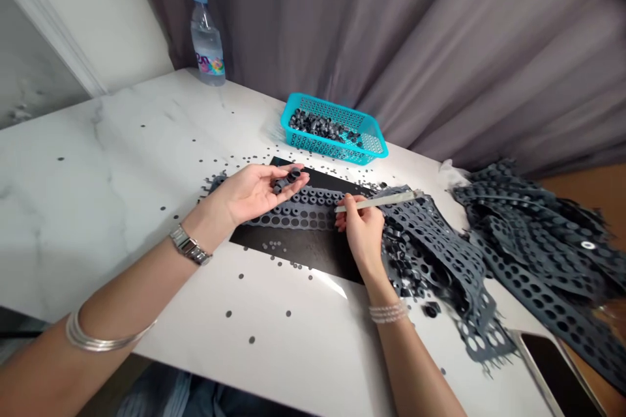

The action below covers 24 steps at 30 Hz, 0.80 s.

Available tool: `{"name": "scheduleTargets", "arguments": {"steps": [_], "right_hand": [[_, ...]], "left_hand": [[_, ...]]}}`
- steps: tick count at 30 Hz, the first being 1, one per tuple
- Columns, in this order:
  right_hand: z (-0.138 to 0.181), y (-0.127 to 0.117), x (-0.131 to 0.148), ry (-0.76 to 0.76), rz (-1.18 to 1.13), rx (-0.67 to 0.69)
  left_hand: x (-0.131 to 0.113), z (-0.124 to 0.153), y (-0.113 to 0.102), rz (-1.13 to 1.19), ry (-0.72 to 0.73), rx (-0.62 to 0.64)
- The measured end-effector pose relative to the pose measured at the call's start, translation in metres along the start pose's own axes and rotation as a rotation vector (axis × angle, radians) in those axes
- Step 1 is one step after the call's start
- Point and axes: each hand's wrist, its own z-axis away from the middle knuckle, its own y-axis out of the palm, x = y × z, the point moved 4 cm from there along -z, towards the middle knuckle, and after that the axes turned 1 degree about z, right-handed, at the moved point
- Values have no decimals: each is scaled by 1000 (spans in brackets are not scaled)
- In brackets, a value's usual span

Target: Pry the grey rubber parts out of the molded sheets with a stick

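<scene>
My left hand (252,194) is turned palm up, its fingers curled around a few small black rubber rings (293,174). In my right hand (362,228) is a slim pale stick-like tool (394,199), gripped between thumb and fingers and pointing to the right. Beneath both hands lies a grey rubber sheet (313,219) with rows of round holes; raised rings still sit in its upper rows. That sheet rests on a black board (313,257). The tool's end by my right fingers is partly hidden.
A turquoise basket (337,151) holding many black pieces stands behind the board. Punched sheets (430,228) and loose rings (405,260) pile up at right, beside more sheets (533,228). A phone (557,365), water bottle (208,45) and scattered black discs (252,340) are on the white table.
</scene>
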Motion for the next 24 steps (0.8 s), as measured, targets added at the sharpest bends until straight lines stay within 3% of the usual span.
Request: {"name": "scheduleTargets", "arguments": {"steps": [4, 7, 11, 14, 16, 18, 21, 24], "right_hand": [[0, 0, -1, 4, 2, 6], [0, 1, -1, 6, 26, 12], [0, 2, -3, -3, 57, 17], [-1, 3, -7, -6, 40, 14], [-1, 4, -10, -1, 19, 16], [-2, 4, -11, 1, 14, 27], [0, 4, -7, 4, -6, 30], [4, 4, 4, -1, -118, 25]], "left_hand": [[0, 4, 1, 69, 16, 29], [-8, -1, 13, 108, -16, 56], [-46, -38, 62, 53, 141, 63], [-75, -73, 103, -100, 245, -52], [-85, -87, 115, -190, 244, -119], [-86, -90, 111, -271, 265, -136], [-78, -73, 83, -468, 407, -118], [-59, -40, 55, -943, 537, -22]]}}
